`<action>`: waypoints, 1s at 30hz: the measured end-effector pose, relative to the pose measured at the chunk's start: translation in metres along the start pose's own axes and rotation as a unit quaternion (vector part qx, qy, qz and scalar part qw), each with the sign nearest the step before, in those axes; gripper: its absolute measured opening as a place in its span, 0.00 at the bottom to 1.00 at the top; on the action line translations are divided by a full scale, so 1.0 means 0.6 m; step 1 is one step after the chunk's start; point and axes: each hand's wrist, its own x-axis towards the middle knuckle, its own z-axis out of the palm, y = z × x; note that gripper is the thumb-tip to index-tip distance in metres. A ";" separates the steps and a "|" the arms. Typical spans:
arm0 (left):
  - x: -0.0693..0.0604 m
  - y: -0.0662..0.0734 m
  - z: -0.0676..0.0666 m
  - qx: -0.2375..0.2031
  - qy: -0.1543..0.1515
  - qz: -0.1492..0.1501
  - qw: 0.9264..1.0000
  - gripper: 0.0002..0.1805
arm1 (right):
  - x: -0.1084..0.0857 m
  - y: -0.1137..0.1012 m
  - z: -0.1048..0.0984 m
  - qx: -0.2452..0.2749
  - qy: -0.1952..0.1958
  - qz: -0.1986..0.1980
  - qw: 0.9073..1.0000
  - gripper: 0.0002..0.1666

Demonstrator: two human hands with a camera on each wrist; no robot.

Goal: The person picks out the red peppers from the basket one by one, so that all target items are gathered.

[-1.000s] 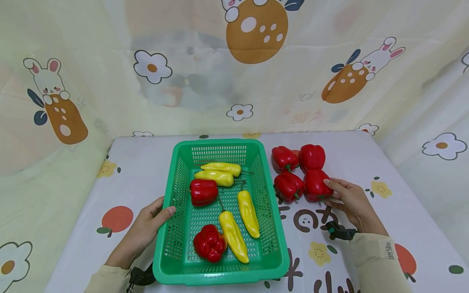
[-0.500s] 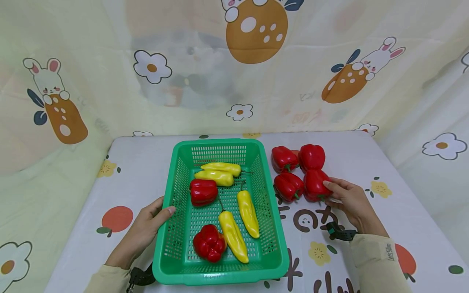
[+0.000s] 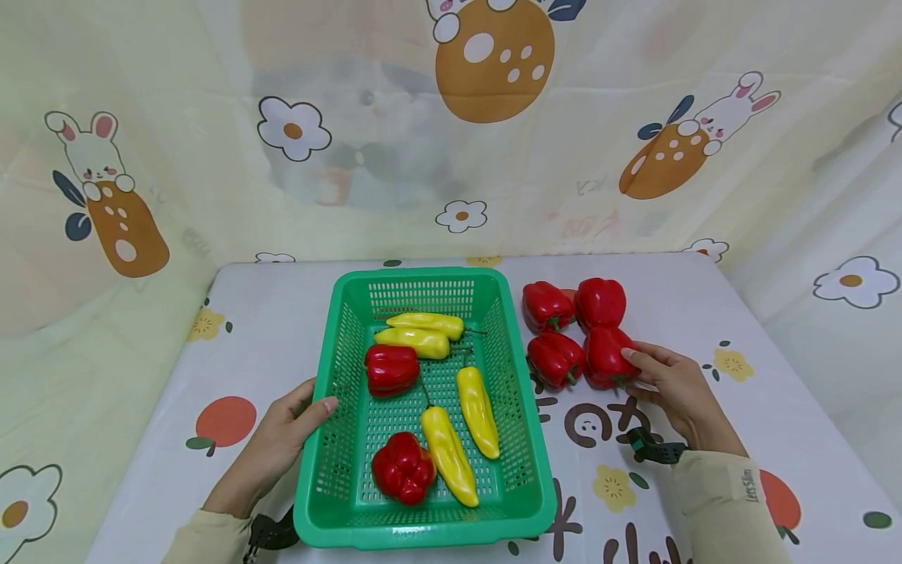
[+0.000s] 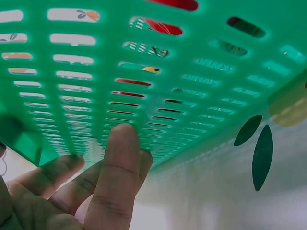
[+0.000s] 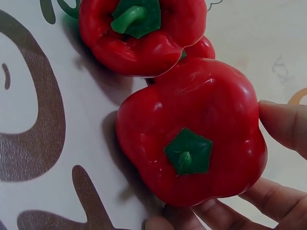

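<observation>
A green perforated plastic basket point(image 3: 535, 462) stands in the middle of the head view. My left hand point(image 3: 278, 439) holds its left rim, thumb over the edge; in the left wrist view the fingers point(image 4: 117, 167) touch the slotted outer side. Inside lie two red bell peppers, one upper point(image 3: 391, 370) and one lower point(image 3: 404, 468), and several long yellow peppers point(image 3: 449, 454). To the right, my right hand point(image 3: 676, 388) grips the front right red bell pepper point(image 3: 607, 357), its thumb on one side and fingers curled beneath in the right wrist view. Its green stem point(image 5: 188, 151) faces that camera.
Three more red bell peppers sit close by: front left point(image 3: 555, 360), back left point(image 3: 547, 305) and back right point(image 3: 600, 302). A white patterned cloth point(image 3: 613, 533) covers the table. Printed curtains point(image 3: 380, 188) hang behind and at both sides.
Almost nothing moves. My right thumb has slid very slightly lower on the red bell pepper; the left hand and basket stay in place.
</observation>
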 end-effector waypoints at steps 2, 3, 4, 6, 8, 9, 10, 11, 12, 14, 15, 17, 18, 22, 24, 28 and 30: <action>0.000 0.000 0.000 -0.001 -0.002 0.001 1.000 0.30 | 0.000 0.000 0.000 -0.001 -0.001 -0.002 1.000 0.53; 0.000 0.000 0.000 -0.002 -0.003 0.002 1.000 0.30 | -0.001 0.000 0.000 -0.002 -0.001 -0.003 1.000 0.54; -0.001 0.000 0.000 -0.002 -0.003 0.002 1.000 0.30 | -0.001 -0.001 0.000 -0.002 -0.001 -0.004 1.000 0.54; -0.001 0.000 0.000 -0.001 -0.003 0.003 1.000 0.30 | -0.002 -0.001 -0.001 -0.005 0.000 -0.005 1.000 0.54; -0.001 0.000 0.000 0.000 -0.002 0.003 1.000 0.30 | -0.002 -0.001 -0.001 -0.007 0.000 -0.005 1.000 0.54; -0.002 0.000 0.000 0.000 -0.002 0.002 1.000 0.30 | -0.002 -0.001 -0.001 -0.009 0.001 -0.005 1.000 0.53; -0.002 0.000 0.000 0.001 -0.001 0.002 1.000 0.30 | -0.003 -0.001 -0.001 -0.010 0.001 -0.005 1.000 0.53; -0.002 -0.001 0.001 0.001 0.000 0.001 1.000 0.30 | -0.003 0.000 -0.002 -0.012 0.001 -0.005 1.000 0.53; -0.002 -0.001 0.001 0.001 0.000 0.001 1.000 0.30 | -0.003 0.000 -0.002 -0.014 0.001 -0.006 1.000 0.53; -0.001 -0.001 0.001 0.001 0.001 0.000 1.000 0.30 | -0.003 0.001 -0.002 -0.018 0.003 -0.009 1.000 0.52; -0.001 -0.001 0.001 0.001 0.002 -0.001 1.000 0.30 | -0.003 0.000 -0.003 -0.021 0.003 -0.011 1.000 0.52; -0.001 -0.001 0.001 0.001 0.002 -0.002 1.000 0.30 | -0.005 -0.002 -0.003 -0.033 0.008 -0.014 0.999 0.51; -0.001 -0.001 0.001 0.001 0.002 -0.003 1.000 0.30 | -0.007 -0.004 -0.004 -0.039 0.011 -0.016 0.999 0.51; -0.002 -0.001 0.001 0.001 0.002 -0.004 1.000 0.30 | -0.015 -0.019 -0.003 -0.064 0.027 -0.023 0.997 0.49; -0.002 0.000 0.001 0.002 0.002 -0.002 1.000 0.30 | -0.020 -0.030 -0.001 -0.072 0.041 -0.031 0.996 0.49; -0.001 0.001 0.000 0.004 0.002 0.000 1.000 0.30 | -0.033 -0.059 0.014 -0.088 0.077 -0.065 0.991 0.49; -0.001 0.001 0.000 0.004 0.002 0.000 1.000 0.30 | -0.043 -0.080 0.026 -0.093 0.084 -0.088 0.988 0.48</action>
